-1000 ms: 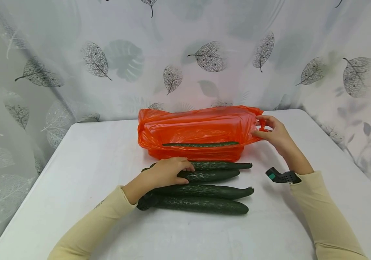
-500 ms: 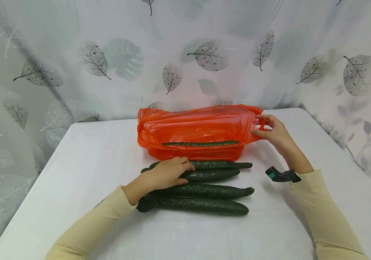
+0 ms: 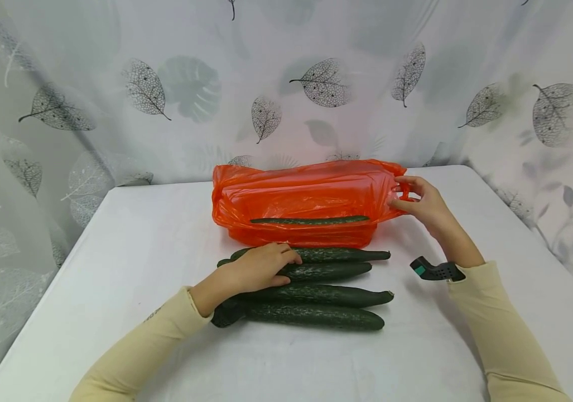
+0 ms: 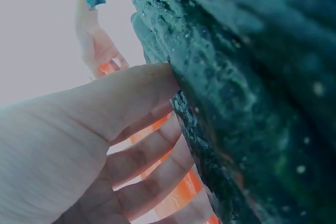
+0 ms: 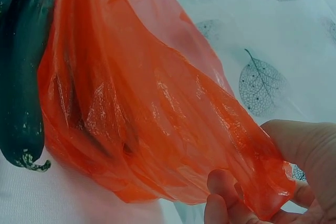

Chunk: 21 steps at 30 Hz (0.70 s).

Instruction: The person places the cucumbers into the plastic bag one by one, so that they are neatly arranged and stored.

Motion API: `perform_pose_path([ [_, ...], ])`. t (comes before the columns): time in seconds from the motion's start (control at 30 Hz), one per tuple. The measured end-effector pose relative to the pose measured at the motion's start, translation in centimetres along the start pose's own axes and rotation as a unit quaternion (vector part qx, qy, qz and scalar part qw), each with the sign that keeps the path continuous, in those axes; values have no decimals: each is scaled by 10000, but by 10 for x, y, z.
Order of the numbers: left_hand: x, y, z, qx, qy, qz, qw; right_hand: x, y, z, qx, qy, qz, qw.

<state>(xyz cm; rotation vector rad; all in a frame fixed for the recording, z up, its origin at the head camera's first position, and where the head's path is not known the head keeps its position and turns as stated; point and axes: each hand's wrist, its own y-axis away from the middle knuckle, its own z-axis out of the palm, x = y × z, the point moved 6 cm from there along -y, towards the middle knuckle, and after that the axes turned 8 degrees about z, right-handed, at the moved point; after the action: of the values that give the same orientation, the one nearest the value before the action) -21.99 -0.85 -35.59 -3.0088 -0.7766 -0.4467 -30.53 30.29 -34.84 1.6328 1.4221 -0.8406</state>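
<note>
Several long dark-green cucumbers lie side by side across the white table. My left hand (image 3: 258,269) reaches over their left part and grips the second one from the back, a cucumber (image 3: 331,271), with thumb on its near side and fingers over its far side. In the left wrist view the thumb presses the bumpy cucumber skin (image 4: 215,72). Behind the row lies an orange-red plastic bag (image 3: 296,192), mouth facing me, with one cucumber (image 3: 311,221) showing inside. At the bag's right end my right hand (image 3: 425,205) pinches its handle and pulls that side outward.
The bag's lower front edge lies close behind the rearmost cucumber (image 3: 346,255). Two more cucumbers (image 3: 316,316) lie nearest me, beside the left wrist. A leaf-patterned curtain (image 3: 366,84) hangs behind the white table (image 3: 165,223) and along both sides.
</note>
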Motion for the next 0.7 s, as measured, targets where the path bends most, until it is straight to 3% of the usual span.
perform_pose_path([
  [0.3,3,-3,-4,-64,111,87,9999,1,0,-1,-15,-35,42,10000],
  [0.6,3,-4,0,-639,93,29,9979,3,-2,-2,-36,-81,148,9999],
  [0.7,2,-4,1,-662,82,99,9977,3,-2,-2,-22,-48,143,9999],
])
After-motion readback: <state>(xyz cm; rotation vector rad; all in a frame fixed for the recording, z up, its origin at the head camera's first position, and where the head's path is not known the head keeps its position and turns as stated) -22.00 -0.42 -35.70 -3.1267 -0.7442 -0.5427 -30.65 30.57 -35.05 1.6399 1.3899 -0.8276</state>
